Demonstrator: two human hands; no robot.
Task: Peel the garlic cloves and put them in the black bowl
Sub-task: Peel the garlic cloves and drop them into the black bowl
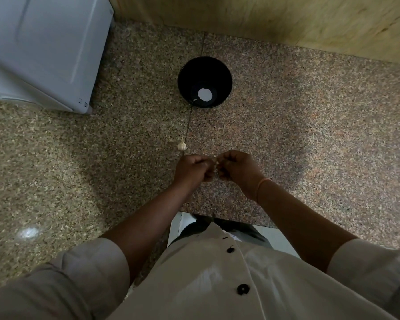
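Observation:
My left hand [192, 168] and my right hand [238, 167] meet fingertip to fingertip over the speckled counter, both pinching a small pale garlic clove [215, 160] that is mostly hidden between the fingers. A garlic bulb [182, 145] lies on the counter just beyond my left hand. The black bowl [225, 72] stands farther back at the centre; a bright white patch shows on its bottom and no cloves can be seen in it.
A white appliance [42, 49] fills the back left corner. A wooden wall panel [286, 21] runs along the back of the granite counter [310, 125]. The counter's front edge is at my waist.

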